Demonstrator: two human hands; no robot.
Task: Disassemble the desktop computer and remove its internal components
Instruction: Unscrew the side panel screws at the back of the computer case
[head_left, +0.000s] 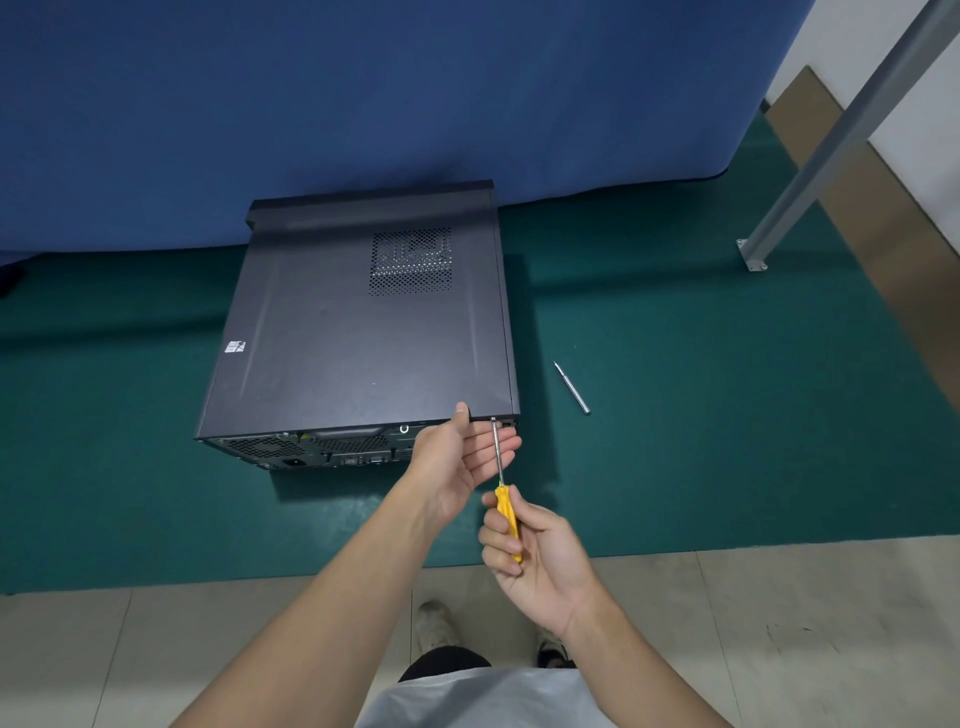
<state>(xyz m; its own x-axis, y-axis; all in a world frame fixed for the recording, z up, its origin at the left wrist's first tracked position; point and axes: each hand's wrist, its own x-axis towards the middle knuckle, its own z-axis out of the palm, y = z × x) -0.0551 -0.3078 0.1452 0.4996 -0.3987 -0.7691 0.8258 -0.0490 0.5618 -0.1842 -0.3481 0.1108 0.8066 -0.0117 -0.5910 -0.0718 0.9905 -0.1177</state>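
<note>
A dark grey desktop computer case (358, 332) lies on its side on a green mat (701, 415), its rear panel with ports facing me and its side panel closed. My right hand (535, 551) grips the yellow handle of a screwdriver (506, 512). The metal shaft points up, with its tip on a screw at the case's near right top corner. My left hand (457, 457) is beside the shaft, palm up with straight fingers under it. Its thumb touches the rear edge of the case's side panel.
A loose metal screwdriver bit (571, 387) lies on the mat to the right of the case. A blue cloth (363, 104) hangs behind the case. A grey metal post (810, 156) is bolted down at the far right. Tiled floor (156, 649) and my shoes are nearest me.
</note>
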